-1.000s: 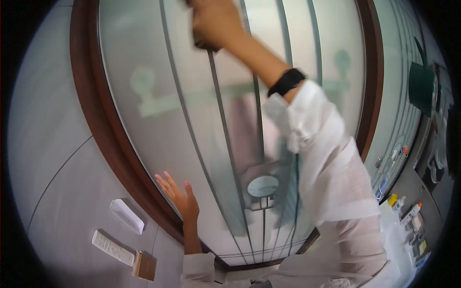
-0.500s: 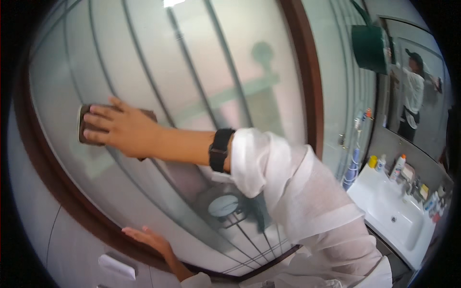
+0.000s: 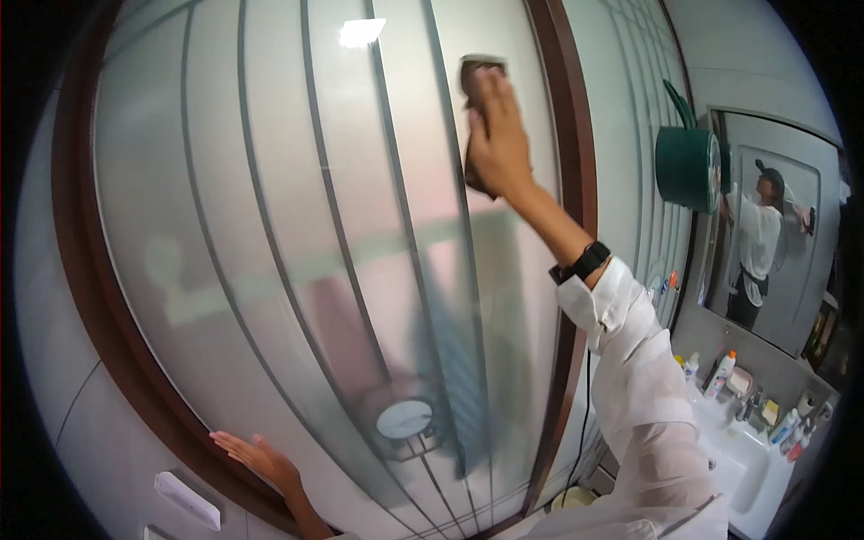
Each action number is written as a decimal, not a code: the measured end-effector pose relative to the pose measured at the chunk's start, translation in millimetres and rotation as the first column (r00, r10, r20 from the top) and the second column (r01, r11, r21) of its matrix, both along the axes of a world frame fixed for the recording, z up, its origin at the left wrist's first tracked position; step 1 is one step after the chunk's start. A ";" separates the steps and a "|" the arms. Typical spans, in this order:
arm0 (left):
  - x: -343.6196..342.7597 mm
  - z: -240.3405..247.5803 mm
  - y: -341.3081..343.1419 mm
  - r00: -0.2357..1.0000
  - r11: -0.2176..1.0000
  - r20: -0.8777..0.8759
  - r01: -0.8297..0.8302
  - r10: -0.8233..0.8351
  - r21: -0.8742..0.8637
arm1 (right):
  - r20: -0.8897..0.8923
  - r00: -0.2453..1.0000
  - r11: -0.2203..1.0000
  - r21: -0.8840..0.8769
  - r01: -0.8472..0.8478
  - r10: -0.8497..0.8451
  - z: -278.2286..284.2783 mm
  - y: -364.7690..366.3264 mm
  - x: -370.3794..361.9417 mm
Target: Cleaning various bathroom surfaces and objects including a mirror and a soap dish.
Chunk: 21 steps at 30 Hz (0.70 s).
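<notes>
My right hand [image 3: 502, 135] presses a dark brown cloth [image 3: 477, 178] flat against the upper right of a frosted glass panel [image 3: 162, 225] with dark vertical stripes. Fingers and palm cover much of the cloth, which looks folded and is slightly blurred. A black watch band circles that wrist, below a rolled white sleeve. Low on the left, my left hand [image 3: 261, 461] is held with fingers stretched out, next to the panel's brown frame [image 3: 108, 333]. Nothing is in it. Whether it touches the panel I cannot tell.
To the right, a green pot-shaped container [image 3: 686, 166] hangs beside a mirror [image 3: 774, 243]. Below stands a white sink [image 3: 751, 468] with bottles [image 3: 720, 373] along its back edge. A white wall fitting [image 3: 187, 500] is at lower left. Blurred shapes show through the glass.
My right hand has swept the cloth from the panel's left side to its upper right. The view has shifted too; my left hand stays low by the frame, fingers extended.
</notes>
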State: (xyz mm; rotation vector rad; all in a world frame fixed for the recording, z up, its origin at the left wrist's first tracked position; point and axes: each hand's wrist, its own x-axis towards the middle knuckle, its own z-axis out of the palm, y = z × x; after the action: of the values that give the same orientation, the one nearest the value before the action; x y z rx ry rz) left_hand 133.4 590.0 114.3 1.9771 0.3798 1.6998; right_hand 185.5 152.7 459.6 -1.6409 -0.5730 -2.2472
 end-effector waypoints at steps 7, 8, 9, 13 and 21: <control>9.4 -7.0 1.9 0.993 0.994 0.084 -0.084 0.078 0.071 | -0.166 0.986 0.631 -0.766 -0.125 -0.005 -38.0 92.9 -22.2; 9.0 -8.2 4.4 0.990 0.989 0.099 -0.113 0.104 0.091 | -0.157 0.986 0.573 -0.814 -0.099 -0.053 -35.8 87.6 -25.5; 11.6 -8.4 5.6 0.985 0.984 0.114 -0.141 0.129 0.109 | -0.146 0.984 0.510 -0.857 -0.075 -0.101 -33.9 81.8 -28.0; -3.2 -1.8 3.2 0.983 0.976 0.091 -0.169 0.158 0.134 | -0.186 0.981 0.868 -0.495 -0.038 -0.063 19.1 3.9 -15.1; -10.2 0.6 -2.4 0.991 0.975 0.066 -0.127 0.117 0.181 | -0.074 0.985 0.987 -0.045 0.153 -0.156 39.4 -76.3 -3.3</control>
State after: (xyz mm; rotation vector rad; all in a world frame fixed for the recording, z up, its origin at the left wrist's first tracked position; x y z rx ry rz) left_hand 123.1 587.6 114.9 2.0695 0.3401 1.9243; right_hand 182.2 76.4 499.1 -1.8408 -0.4882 -2.2803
